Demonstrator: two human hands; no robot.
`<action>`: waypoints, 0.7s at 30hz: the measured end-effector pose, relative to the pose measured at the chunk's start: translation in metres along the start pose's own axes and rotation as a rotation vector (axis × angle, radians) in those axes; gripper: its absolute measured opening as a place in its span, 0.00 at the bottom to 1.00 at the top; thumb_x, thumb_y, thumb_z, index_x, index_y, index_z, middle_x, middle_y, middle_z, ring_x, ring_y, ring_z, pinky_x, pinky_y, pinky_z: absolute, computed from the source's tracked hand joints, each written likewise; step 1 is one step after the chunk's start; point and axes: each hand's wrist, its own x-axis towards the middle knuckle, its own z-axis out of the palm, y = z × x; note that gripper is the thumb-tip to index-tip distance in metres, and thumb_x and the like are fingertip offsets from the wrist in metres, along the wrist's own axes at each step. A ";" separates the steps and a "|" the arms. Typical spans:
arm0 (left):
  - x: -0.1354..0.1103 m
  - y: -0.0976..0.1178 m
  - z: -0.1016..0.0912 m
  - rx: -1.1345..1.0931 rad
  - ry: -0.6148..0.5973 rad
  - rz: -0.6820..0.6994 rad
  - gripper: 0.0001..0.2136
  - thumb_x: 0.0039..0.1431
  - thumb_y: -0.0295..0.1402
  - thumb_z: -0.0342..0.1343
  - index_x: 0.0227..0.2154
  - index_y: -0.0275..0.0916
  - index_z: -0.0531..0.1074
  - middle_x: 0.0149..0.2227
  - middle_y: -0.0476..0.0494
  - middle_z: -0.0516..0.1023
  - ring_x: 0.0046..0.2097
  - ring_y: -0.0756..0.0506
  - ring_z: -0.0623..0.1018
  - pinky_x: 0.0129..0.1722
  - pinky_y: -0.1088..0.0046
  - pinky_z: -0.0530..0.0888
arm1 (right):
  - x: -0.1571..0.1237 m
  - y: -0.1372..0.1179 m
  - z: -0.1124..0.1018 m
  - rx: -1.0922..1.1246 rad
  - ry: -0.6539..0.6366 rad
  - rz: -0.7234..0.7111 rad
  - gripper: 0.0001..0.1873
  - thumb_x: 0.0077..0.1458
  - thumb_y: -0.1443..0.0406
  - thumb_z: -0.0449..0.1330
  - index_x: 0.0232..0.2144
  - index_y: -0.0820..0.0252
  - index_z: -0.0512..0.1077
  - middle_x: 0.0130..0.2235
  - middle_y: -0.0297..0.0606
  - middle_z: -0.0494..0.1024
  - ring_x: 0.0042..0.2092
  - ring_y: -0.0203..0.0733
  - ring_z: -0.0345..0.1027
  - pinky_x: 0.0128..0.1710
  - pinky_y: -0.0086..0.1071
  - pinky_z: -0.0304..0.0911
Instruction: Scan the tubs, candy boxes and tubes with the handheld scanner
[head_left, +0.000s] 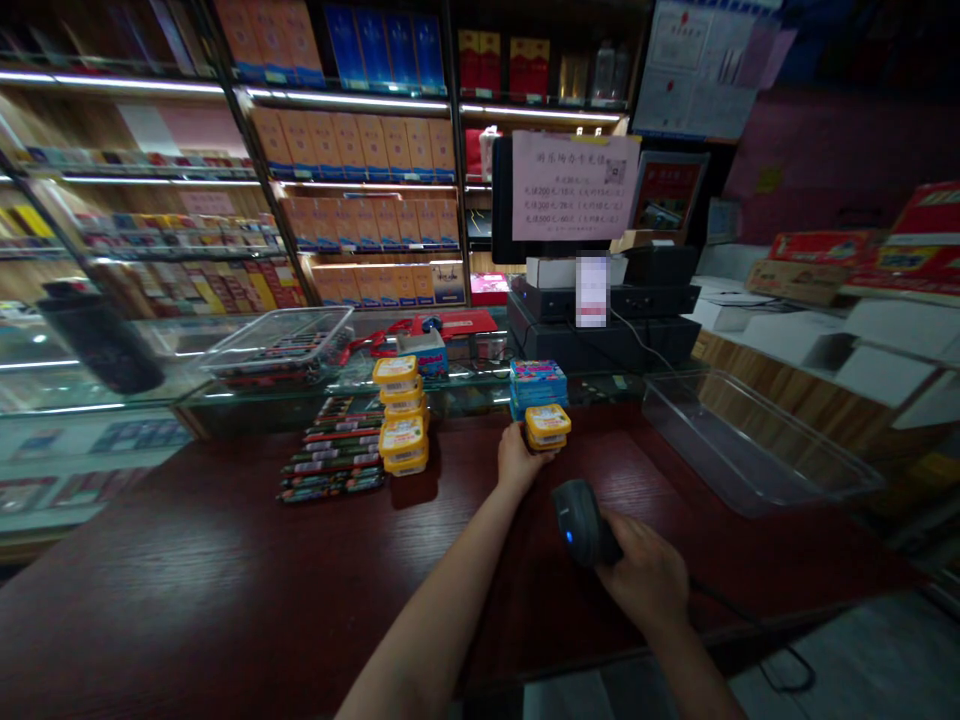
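Step in hand: scanning. Left hand (517, 460) is closed around a small stack of yellow tins (547, 425), apparently two. It holds them just off or on the counter (187, 560); I can't tell which. Right hand (645, 575) is wrapped tight on the handle of a black barcode scanner (581, 520). The scanner head points up and away toward the tins, with a blue light lit on its body.

The tins sit just beyond the scanner nose, near but apart. Labels face up, and no barcode is readable from here.

Judgement on the next move: a read needs the code face tilted into the scanner's line, so rotate the tins or drop the scanner angle. Gap looks workable already.

Around the grip:
- Left of the held tins: a taller tin stack (401, 415), same yellow type, leaning slightly. Further left, flat dark packs (337, 450) laid in a pile.
- Just behind the held tins: blue boxes (536, 385), stacked.
- Right of both hands: a clear tray (750, 440).
- Scanner cable (780, 650) trails right off the counter edge.

Surface: dark red wood-grain, glossy. Behind it are a glass display case, the register unit (592, 330) with a pink sign (574, 185) above it, and lit shelves (360, 150) of cartons. Room is dim.
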 end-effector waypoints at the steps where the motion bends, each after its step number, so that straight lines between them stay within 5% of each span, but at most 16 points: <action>1: 0.002 0.002 0.000 0.011 -0.006 -0.001 0.32 0.27 0.28 0.72 0.41 0.39 0.68 0.41 0.42 0.73 0.46 0.40 0.73 0.48 0.60 0.67 | 0.000 0.001 0.001 -0.007 0.009 -0.011 0.17 0.48 0.67 0.56 0.43 0.57 0.69 0.40 0.37 0.79 0.40 0.43 0.73 0.40 0.33 0.63; 14: 0.006 0.004 -0.016 0.060 -0.027 0.058 0.31 0.23 0.35 0.73 0.38 0.38 0.70 0.38 0.42 0.72 0.44 0.38 0.72 0.47 0.58 0.67 | 0.000 -0.001 -0.002 -0.014 0.050 -0.003 0.17 0.48 0.66 0.56 0.43 0.59 0.70 0.40 0.38 0.80 0.39 0.43 0.73 0.39 0.34 0.63; 21: 0.004 0.001 -0.015 -0.173 -0.097 0.058 0.36 0.24 0.36 0.73 0.44 0.38 0.70 0.44 0.42 0.72 0.48 0.40 0.71 0.51 0.60 0.65 | 0.000 0.001 -0.001 -0.036 0.033 0.004 0.18 0.47 0.67 0.55 0.43 0.58 0.70 0.41 0.39 0.80 0.39 0.43 0.73 0.38 0.33 0.63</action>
